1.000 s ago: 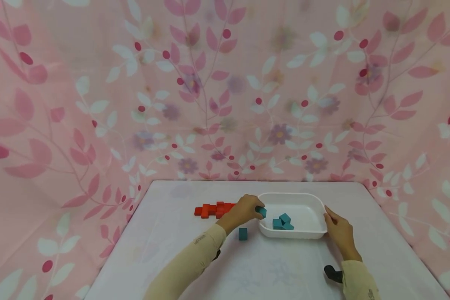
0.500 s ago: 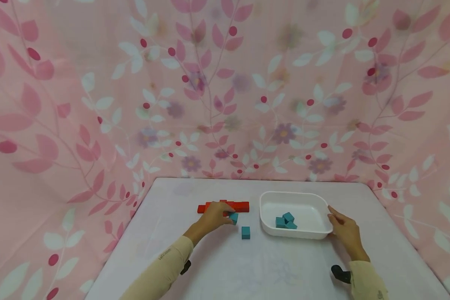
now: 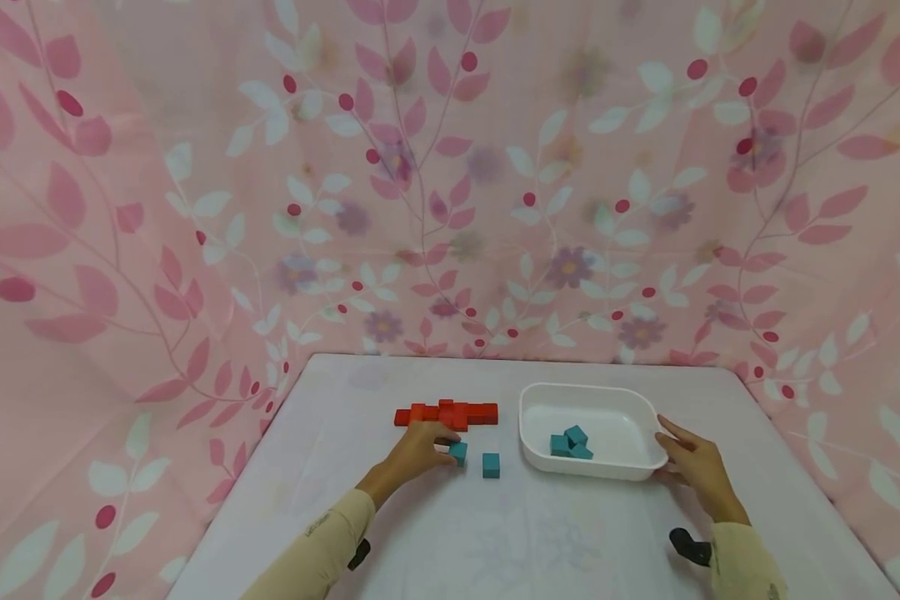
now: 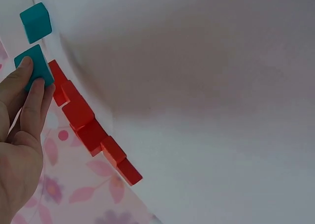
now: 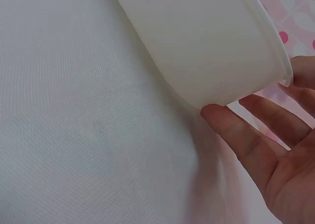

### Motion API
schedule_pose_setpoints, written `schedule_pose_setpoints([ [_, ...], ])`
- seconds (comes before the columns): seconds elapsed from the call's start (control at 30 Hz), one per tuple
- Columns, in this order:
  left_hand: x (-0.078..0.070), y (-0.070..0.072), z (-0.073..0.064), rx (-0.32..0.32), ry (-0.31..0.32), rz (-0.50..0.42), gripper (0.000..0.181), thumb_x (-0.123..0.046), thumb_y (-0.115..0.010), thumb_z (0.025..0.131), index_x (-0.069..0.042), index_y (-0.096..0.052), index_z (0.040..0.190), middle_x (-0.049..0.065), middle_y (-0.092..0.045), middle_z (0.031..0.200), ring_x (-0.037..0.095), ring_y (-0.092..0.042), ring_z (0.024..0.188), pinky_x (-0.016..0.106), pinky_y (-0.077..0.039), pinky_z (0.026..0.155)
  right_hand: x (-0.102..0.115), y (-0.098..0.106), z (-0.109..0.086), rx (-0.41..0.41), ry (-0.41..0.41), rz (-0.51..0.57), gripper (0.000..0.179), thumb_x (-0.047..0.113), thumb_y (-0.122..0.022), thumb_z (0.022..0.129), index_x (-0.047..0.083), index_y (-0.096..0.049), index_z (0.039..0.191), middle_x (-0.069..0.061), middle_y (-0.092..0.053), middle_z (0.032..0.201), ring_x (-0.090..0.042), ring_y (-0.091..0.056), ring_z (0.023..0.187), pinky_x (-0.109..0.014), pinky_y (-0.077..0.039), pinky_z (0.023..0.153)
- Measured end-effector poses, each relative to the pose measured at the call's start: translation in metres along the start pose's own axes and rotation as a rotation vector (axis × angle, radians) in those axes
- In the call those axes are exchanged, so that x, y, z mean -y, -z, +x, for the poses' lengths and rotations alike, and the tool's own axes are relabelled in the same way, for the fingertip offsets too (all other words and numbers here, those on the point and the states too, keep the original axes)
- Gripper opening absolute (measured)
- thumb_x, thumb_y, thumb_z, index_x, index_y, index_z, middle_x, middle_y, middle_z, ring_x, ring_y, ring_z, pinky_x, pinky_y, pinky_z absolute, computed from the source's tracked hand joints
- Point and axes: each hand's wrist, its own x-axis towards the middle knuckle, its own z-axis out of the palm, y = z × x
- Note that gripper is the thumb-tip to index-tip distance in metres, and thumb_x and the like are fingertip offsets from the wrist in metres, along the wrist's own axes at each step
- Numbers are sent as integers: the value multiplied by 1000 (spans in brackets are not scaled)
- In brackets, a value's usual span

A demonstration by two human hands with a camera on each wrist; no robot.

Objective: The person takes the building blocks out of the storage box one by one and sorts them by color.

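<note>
My left hand pinches a teal cube between thumb and fingers, low over the table or on it; I cannot tell which. Just to its right sits another teal cube, seen at the upper left of the left wrist view. At the right end of a white tray, my right hand holds the tray's side. In the right wrist view the thumb touches the tray's lower corner and other fingers are by the rim. Several teal blocks lie together inside the tray, toward its front left.
Behind the left hand, several red blocks form a row, some stepped forward or up. A white cloth covers the table. Pink floral fabric hangs behind and along the sides.
My left hand has moved left from the tray's left rim to a spot in front of the red blocks, carrying the teal cube and lowering it. The right hand stays on the tray.
</note>
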Motion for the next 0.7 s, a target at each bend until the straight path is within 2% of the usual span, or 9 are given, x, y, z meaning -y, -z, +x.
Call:
schedule_pose_setpoints([
  [0.23,1,-7,-1,-16,10,-31,37,-12,-82,79,-4,-72,114,-2,-70,103,14,-67,94,26,-55,82,1,0,2,-8,-10,-6,63,39,-53,100,14,-28,152,-31,-32,149,-18,-65,92,-36,-58,74],
  [0.47,3,-23,-1,-23,37,-31,37,-17,-84,78,-7,-73,111,-5,-68,100,11,-62,92,22,-53,79,-1,0,1,-17,-7,2,63,38,-54,100,13,-29,152,-30,-35,147,-15,-64,89,-35,-58,74],
  [0.7,-1,-34,-2,-20,63,-54,37,-15,-83,78,-6,-71,113,1,-69,104,13,-62,94,22,-53,82,-2,-2,-1,-18,-13,8,63,38,-54,100,14,-28,152,-31,-36,146,-17,-64,90,-36,-58,74],
])
